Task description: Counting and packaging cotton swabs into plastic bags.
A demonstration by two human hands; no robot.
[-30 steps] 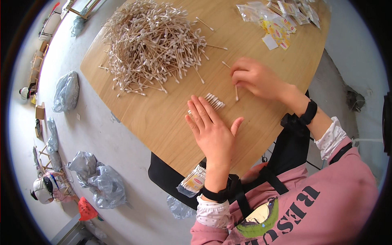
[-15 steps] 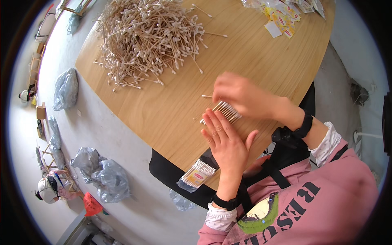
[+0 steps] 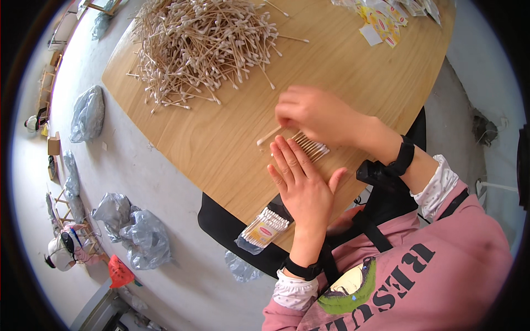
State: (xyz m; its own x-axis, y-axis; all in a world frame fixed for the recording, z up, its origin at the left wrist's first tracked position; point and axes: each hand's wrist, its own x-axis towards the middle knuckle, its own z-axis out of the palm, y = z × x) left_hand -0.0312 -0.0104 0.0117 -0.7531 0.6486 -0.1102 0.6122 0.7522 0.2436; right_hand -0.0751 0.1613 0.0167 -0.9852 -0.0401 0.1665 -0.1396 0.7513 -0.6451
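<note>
- Two hands in view, both mine, bare, over one wooden table [image 3: 342, 71] seen from above
- My left hand [image 3: 303, 185] lies palm down, fingers stretched out with slight gaps between them, thumb spread well apart, gripping nothing; its fingertips rest on a row of cotton swabs
- That row of swabs [image 3: 314, 150] lies on the table near my side, sticks parallel and close together; roughly ten show, but some are under my hands, so I cannot tell the full count
- My right hand [image 3: 312, 113] is curled just beyond the row, fingers together and clamped on one swab [image 3: 269, 135], its white tip pointing down to the left; the fingertips themselves are hidden
- One large heap of cotton swabs [image 3: 207, 49] covers the far left of the table, far too many to count
- Three swabs poke out or lie loose along the heap's right side
- One filled packet [image 3: 264, 229] of swabs with a yellow and white label sits at the near table edge, left of my left wrist
- One cluster of small packets and yellow labels [image 3: 383, 22] lies at the far right, overlapping too much to count, with one white card [image 3: 370, 35] at its near side
- Two black wristbands, one on each wrist
- On the floor to the left, at least four grey plastic bags [image 3: 146, 240] and one red bag [image 3: 118, 271]
</note>
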